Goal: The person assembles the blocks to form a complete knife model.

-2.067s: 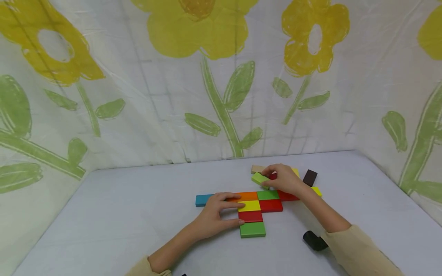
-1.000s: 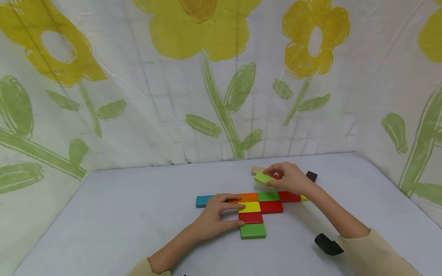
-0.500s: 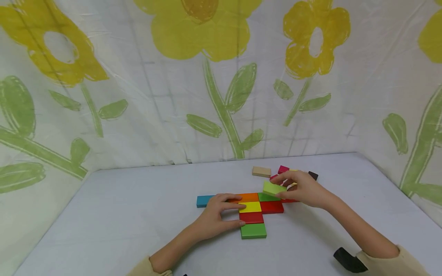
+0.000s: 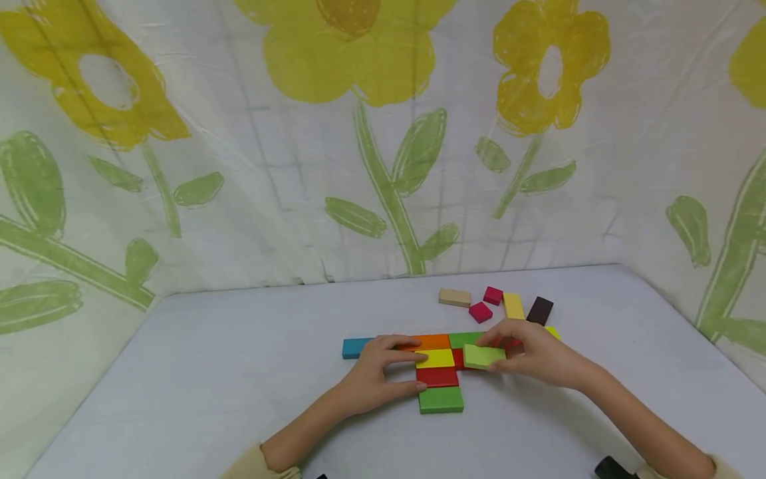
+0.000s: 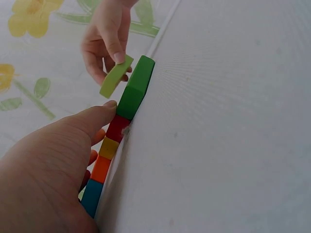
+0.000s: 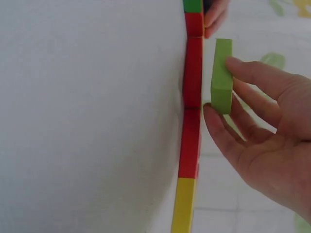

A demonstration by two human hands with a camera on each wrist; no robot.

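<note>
In the head view the right hand (image 4: 538,352) pinches a light green block (image 4: 483,356) above the red block of the second row. The right wrist view shows this light green block (image 6: 222,75) between thumb and fingers, apart from the row of blocks. With fingers spread, the left hand (image 4: 377,376) rests on the flat block arrangement, touching the orange block (image 4: 432,342), the yellow block (image 4: 435,358) and the red block (image 4: 437,377). A green block (image 4: 441,400) lies at the near end, a blue block (image 4: 356,347) at the left end.
Behind the arrangement lie a beige block (image 4: 455,297), two small crimson blocks (image 4: 493,295), a pale yellow block (image 4: 513,306) and a dark brown block (image 4: 540,311). A flower-patterned cloth (image 4: 269,246) hangs behind the white table (image 4: 209,372).
The right hand has carried the light green block from beside the beige block toward the near side and right, over the arrangement. The left hand has stayed in place.
</note>
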